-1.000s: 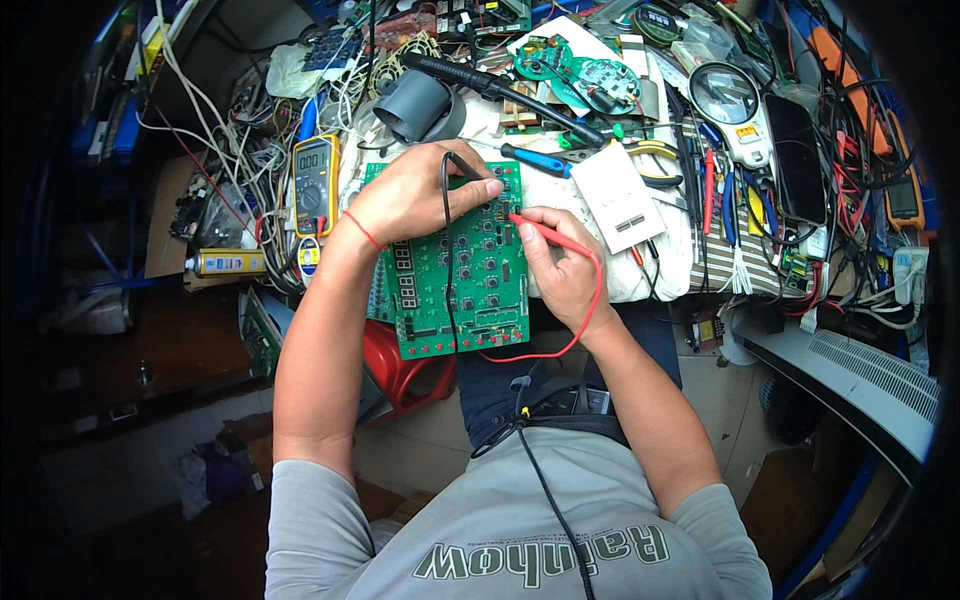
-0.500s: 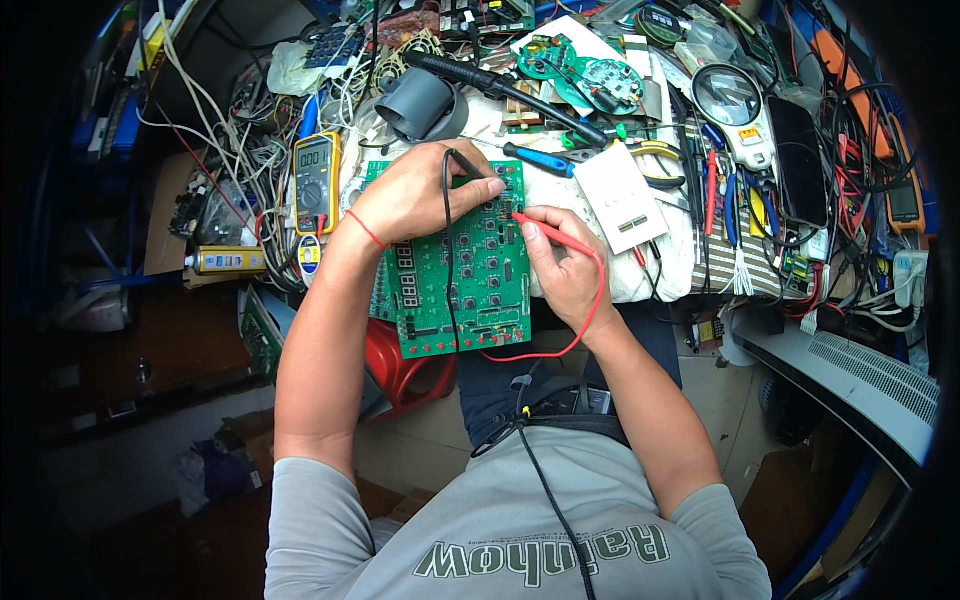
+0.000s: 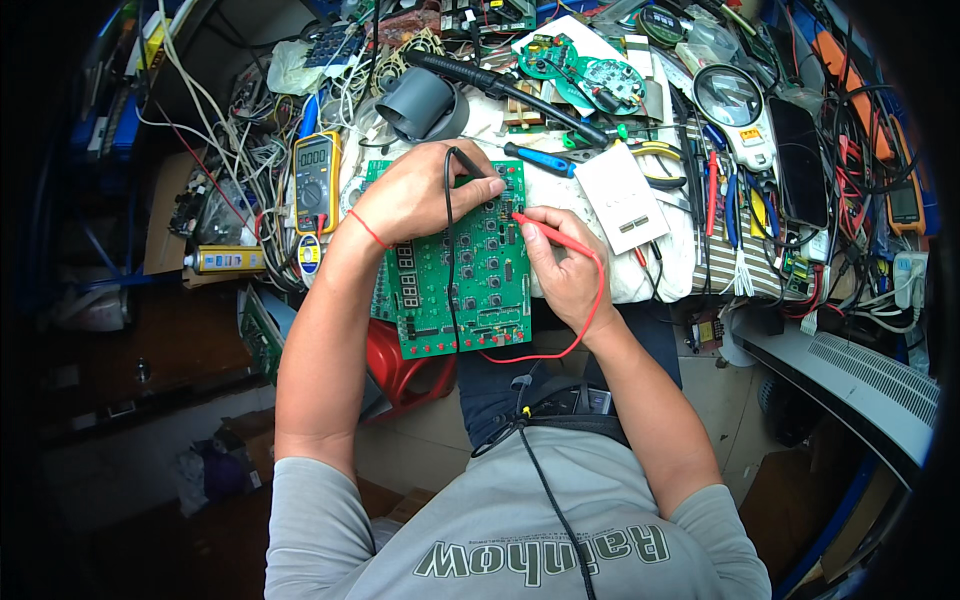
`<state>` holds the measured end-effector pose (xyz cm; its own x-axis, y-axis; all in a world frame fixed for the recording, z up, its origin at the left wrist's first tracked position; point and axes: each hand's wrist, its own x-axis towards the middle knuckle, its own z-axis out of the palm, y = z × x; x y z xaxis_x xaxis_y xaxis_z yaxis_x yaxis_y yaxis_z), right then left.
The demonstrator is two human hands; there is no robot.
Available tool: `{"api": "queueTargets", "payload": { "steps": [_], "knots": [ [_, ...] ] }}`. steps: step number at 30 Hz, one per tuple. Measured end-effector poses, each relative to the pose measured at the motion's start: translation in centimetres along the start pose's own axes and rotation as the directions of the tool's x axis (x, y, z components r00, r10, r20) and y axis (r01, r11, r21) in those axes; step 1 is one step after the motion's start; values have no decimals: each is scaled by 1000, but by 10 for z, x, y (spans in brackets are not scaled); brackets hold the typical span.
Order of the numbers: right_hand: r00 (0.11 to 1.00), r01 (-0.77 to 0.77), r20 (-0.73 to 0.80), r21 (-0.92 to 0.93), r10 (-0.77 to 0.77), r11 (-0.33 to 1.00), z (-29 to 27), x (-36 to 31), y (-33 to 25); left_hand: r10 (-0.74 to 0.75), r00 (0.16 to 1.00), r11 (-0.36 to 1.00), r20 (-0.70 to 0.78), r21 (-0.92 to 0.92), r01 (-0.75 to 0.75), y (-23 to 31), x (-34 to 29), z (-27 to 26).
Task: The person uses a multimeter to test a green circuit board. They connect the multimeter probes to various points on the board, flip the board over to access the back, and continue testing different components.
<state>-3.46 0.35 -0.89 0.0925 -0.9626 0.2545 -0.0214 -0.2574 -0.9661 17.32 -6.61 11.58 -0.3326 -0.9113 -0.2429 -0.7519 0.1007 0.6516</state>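
A green circuit board (image 3: pixel 430 325) lies tilted over the bench's front edge, with push buttons and digit displays on it. My left hand (image 3: pixel 425 190), over its upper left part, pinches a black multimeter probe (image 3: pixel 464 160). In my right hand (image 3: pixel 568 270), a red multimeter probe (image 3: pixel 555 235) is gripped, pointing left onto the board's upper right part. Both tips sit close together among small components; whether they touch metal is too small to tell. The probes' black and red leads hang down across and below the board. A yellow multimeter (image 3: pixel 317 185) stands left of the board, its display lit.
Behind the board lie a grey plastic ring (image 3: pixel 420 105), a black tube (image 3: pixel 500 95) and a blue-handled screwdriver (image 3: pixel 540 158). To the right are a white panel (image 3: pixel 620 195), pliers (image 3: pixel 660 165), a magnifier (image 3: pixel 728 97) and a phone (image 3: pixel 797 160). Tangled wires (image 3: pixel 225 130) crowd the left.
The reading on the multimeter's display has changed slightly. Both hands, the probes and the board stay in practically the same place.
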Motion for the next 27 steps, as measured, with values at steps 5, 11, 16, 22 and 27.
{"api": "queueTargets", "payload": {
  "steps": [5, 11, 16, 22, 27],
  "knots": [
    [1000, -24, -5, 4, 24, 1000, 0, 0, 0, 17, 1000, 1000, -5, -20, -17, -2, 0, 0],
    [1000, 22, -20, -36, -23, 999, 1, 1, 0, 38, 999, 999, -28, -12, -39, -3, 0, 2],
    [1000, -4, -13, -49, 3, 999, 1, 0, 1, 24, 999, 1000, -36, 2, -23, -1, -1, 1],
    [1000, -7, -20, -90, 5, 996, 3, 1, 2, 63, 997, 980, -39, 193, -54, 5, 1, 1],
    [999, -34, -4, -88, 33, 996, 3, -1, 3, 91, 995, 976, -46, 205, -80, 4, 1, 3]
  ]
}}
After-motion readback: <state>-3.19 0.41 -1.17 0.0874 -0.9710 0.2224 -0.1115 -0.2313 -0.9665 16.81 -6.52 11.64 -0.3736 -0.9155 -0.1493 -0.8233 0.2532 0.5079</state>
